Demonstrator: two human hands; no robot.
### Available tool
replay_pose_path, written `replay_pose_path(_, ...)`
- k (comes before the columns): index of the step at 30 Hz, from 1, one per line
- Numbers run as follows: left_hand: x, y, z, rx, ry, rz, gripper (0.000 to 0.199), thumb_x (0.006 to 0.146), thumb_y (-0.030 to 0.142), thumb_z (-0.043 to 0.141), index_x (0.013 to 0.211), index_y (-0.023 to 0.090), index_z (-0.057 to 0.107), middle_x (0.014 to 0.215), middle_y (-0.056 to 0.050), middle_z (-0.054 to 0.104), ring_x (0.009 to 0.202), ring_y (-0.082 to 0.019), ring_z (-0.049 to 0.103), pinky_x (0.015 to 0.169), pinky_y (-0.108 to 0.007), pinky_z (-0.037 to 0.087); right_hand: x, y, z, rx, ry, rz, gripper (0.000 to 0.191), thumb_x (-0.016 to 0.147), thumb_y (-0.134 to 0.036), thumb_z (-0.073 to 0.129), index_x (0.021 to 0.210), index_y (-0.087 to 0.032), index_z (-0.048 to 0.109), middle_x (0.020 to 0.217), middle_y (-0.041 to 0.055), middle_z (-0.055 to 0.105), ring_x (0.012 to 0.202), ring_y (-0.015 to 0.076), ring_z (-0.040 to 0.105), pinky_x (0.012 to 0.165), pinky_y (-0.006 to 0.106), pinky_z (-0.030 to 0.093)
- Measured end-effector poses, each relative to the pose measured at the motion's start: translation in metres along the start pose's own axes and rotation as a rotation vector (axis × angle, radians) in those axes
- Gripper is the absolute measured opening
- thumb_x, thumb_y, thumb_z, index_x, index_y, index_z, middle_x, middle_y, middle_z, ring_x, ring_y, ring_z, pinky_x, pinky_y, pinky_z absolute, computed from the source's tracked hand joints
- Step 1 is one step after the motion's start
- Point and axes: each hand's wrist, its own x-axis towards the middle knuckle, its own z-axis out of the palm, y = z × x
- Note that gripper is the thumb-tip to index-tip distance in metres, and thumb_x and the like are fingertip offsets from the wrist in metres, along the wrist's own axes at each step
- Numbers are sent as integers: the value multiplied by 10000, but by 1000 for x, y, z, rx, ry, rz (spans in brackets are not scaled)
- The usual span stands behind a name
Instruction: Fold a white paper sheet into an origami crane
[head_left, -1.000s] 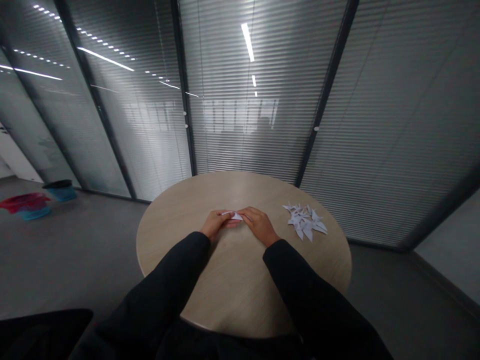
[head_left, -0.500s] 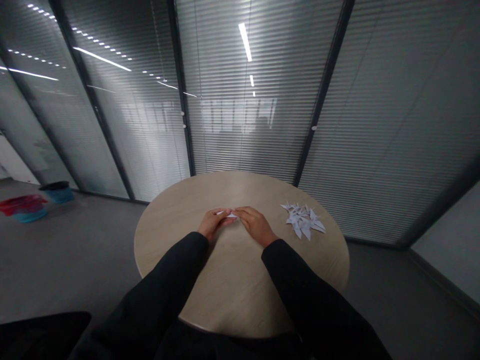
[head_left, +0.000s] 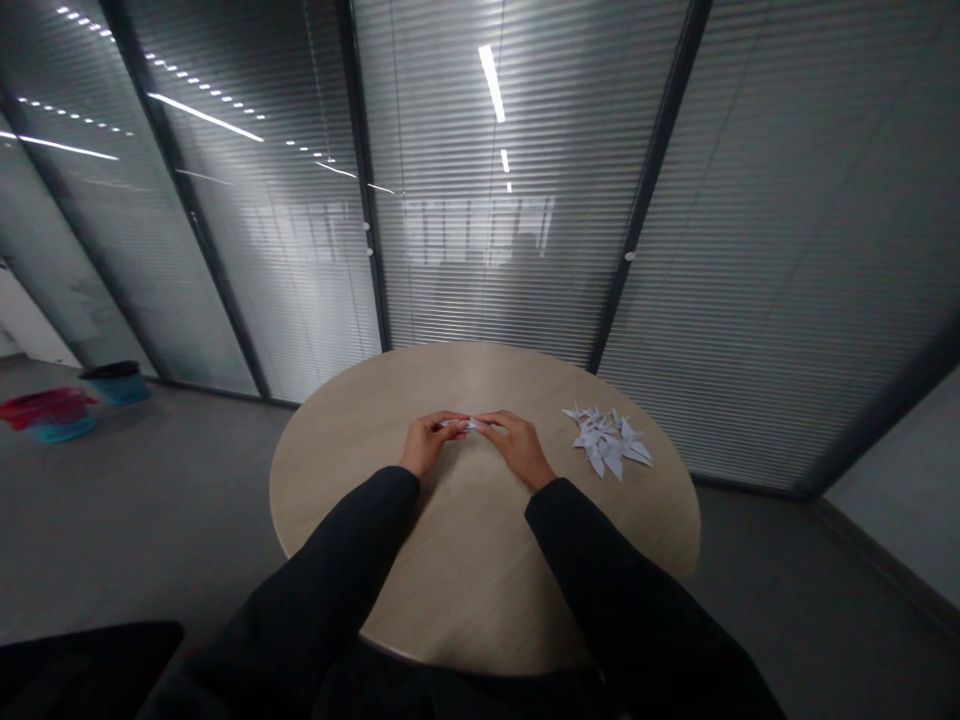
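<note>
A small piece of white paper (head_left: 471, 426) is held between my two hands over the middle of the round wooden table (head_left: 480, 540). My left hand (head_left: 431, 440) pinches its left side with thumb and fingers. On its right side, my right hand (head_left: 516, 443) pinches it the same way. The fingertips of both hands nearly meet and cover most of the paper, so its exact shape is hidden. A pile of folded white paper pieces (head_left: 609, 440) with pointed ends lies on the table to the right of my right hand.
Beyond the table's far edge stands a glass partition with blinds (head_left: 487, 290) and dark frames. On the floor at the left are a blue bin with a red liner (head_left: 56, 415) and a blue bin with a black liner (head_left: 116, 383). A dark object shows at the lower left.
The fingers of both hands have shifted on the paper, and my right hand's thumb and fingers are now more arched around it. Less of the paper's flat white surface shows.
</note>
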Motion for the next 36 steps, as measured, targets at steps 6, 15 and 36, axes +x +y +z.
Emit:
replay_pose_path(6,0,-6,-2,62,-33,81,341,652,371,743,847,93,716,864,-108,688,723,-158,636,740,-281,520,0,-1,-3,-72,-23,-43,145,854,-272,609,918,-182,703,933,63,687,890,184,635,835,314,482)
replay_pose_path(15,-3,0,0,67,-3,67,285,669,335,730,821,95,714,849,-105,686,698,-157,631,725,-286,519,0,0,-2,-65,27,-61,136,848,-273,608,861,-183,709,880,58,692,834,183,645,792,308,499)
replay_pose_path(36,6,-15,-8,258,-6,41,403,676,435,702,842,69,723,790,-126,682,624,-155,609,607,-250,470,-1,4,4,-134,-41,2,91,836,-198,594,828,-162,677,859,56,670,809,170,610,763,284,452)
